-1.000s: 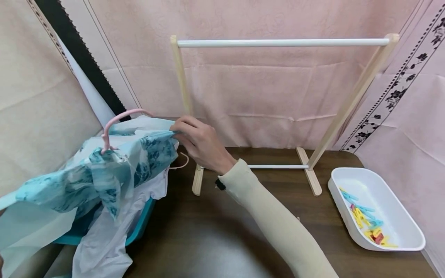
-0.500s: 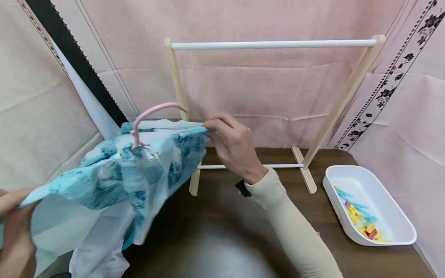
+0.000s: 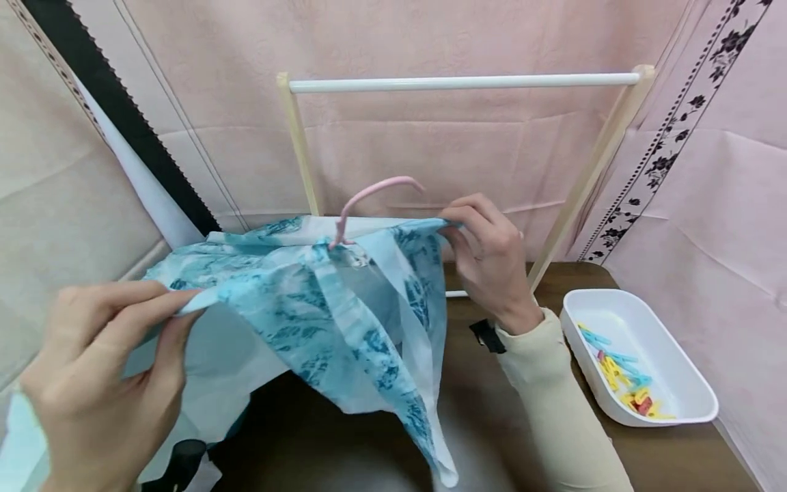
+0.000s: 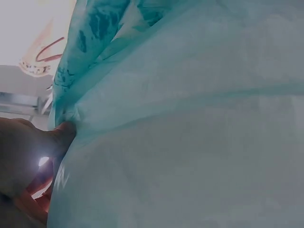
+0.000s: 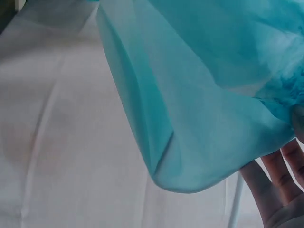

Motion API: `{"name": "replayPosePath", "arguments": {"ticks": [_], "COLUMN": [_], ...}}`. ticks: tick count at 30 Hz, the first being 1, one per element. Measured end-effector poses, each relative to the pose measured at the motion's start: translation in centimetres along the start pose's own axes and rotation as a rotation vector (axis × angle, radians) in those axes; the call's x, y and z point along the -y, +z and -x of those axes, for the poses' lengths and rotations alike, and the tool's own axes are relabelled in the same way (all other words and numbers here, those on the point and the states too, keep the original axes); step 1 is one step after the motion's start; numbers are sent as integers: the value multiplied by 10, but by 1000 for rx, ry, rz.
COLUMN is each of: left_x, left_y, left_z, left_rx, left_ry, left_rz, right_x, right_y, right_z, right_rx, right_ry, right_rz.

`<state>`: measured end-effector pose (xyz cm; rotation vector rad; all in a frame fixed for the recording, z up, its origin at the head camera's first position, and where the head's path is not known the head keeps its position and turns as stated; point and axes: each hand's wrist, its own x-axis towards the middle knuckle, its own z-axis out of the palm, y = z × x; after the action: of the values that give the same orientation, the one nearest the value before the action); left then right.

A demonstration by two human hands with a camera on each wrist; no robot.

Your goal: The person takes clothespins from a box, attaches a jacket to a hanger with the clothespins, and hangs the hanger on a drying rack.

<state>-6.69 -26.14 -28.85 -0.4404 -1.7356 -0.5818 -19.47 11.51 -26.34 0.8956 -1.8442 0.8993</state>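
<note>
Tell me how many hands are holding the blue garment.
2: the left hand pinches the blue garment on its left side, and the right hand pinches its right side, with the pink hanger hook between them.

The garment (image 3: 289,294) lies between the hands (image 3: 111,376) (image 3: 492,266), before the rack (image 3: 461,83), left of the tray (image 3: 670,355) with clothespins (image 3: 613,373) in it.

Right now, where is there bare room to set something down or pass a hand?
Bare tabletop shows between the hanging blue cloth and the right sleeve. The white tray is bare right of the clothespins. A hand could probably pass below the white top bar, above the pink hook. The left is crowded by cloth and left hand.
</note>
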Motion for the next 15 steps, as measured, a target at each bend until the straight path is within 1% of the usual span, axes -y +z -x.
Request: {"name": "replayPosePath", "arguments": {"ticks": [1, 2, 3, 5, 8, 12, 15], "left_x": [-15, -37, -47, -60, -68, -74, -76], "left_y": [7, 14, 19, 29, 43, 61, 74], "left_z": [-8, -21, -27, -36, -42, -47, -49], "left_rx": [8, 15, 35, 74, 129, 196, 213], "left_ry": [-10, -16, -20, -26, -21, 4, 20], "left_rz": [18, 37, 51, 86, 124, 150, 189], "right_x": [-2, -3, -5, -7, -11, -17, -20], "right_y": [-6, -11, -16, -26, -40, -57, -70], "right_z": [1, 3, 4, 6, 9, 15, 19], "right_rx": [-2, -9, -17, -38, -57, -65, -94], "right_ry": [6, 14, 23, 45, 80, 112, 126], "right_rz": [19, 31, 40, 57, 74, 100, 115]}}
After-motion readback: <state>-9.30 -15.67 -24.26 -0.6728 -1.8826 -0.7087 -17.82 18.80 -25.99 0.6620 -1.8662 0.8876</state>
